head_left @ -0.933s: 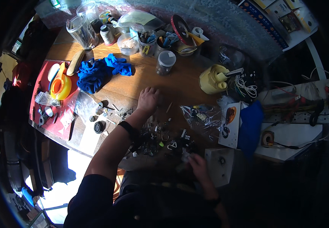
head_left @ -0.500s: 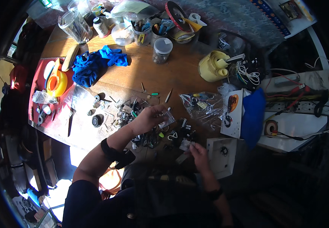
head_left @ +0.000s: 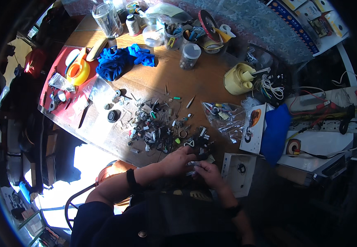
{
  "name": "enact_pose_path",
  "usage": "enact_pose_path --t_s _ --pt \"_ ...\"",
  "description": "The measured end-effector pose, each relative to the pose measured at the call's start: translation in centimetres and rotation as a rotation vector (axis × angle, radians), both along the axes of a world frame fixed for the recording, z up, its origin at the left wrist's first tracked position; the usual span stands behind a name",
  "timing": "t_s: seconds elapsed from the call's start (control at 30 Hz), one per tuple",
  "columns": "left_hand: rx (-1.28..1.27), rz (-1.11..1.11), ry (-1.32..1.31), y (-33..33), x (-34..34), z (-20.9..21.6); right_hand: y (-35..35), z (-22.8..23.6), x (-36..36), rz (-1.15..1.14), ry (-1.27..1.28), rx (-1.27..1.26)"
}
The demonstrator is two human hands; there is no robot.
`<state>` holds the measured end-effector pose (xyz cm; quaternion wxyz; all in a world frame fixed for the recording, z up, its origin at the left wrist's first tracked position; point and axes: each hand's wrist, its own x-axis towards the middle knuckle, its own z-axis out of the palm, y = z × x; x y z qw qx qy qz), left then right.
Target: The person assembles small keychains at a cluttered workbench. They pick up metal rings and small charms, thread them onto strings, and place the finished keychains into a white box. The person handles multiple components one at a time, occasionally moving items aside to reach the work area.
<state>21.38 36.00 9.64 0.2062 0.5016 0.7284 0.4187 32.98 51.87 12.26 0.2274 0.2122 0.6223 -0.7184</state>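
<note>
My left hand (head_left: pixel 177 160) and my right hand (head_left: pixel 208 173) meet at the near edge of the wooden table (head_left: pixel 203 84), fingers curled together around a small pale part (head_left: pixel 193 164) that is too small to name. A black band sits on my left wrist (head_left: pixel 131 180). Just beyond the hands lies a scattered heap of small metal and plastic parts (head_left: pixel 158 123), with a black ring (head_left: pixel 112 115) to its left.
A blue cloth (head_left: pixel 119 61), an orange-yellow tape dispenser (head_left: pixel 77 71), jars and cups (head_left: pixel 189 53) stand at the back. A clear bag of parts (head_left: pixel 224 115), a white box (head_left: pixel 240 175), a blue pouch (head_left: pixel 277 129) and yellow tape rolls (head_left: pixel 238 78) lie to the right.
My left hand has drawn back from the far middle of the table, over the parts heap, to the near edge, where it now meets my right hand.
</note>
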Motion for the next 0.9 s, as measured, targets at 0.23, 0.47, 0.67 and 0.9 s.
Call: enact_pose_path --t_s 0.23,0.47,0.67,0.9 --pt "-0.224 -0.039 -0.829 -0.7 1.5 0.9 1.5 0.3 1.3 -0.057 0.091 0.142" --pt "-0.202 0.196 -0.651 -1.1 1.0 1.5 4.6 1.6 0.9 -0.232 0.168 0.105" --pt "-0.12 0.516 -0.011 -6.6 -2.2 -1.5 10.1 7.1 -1.8 -0.491 0.218 0.138" --pt "-0.225 0.748 -0.581 -12.7 -4.3 -5.4 16.5 12.5 -10.3 -0.705 0.382 0.156"
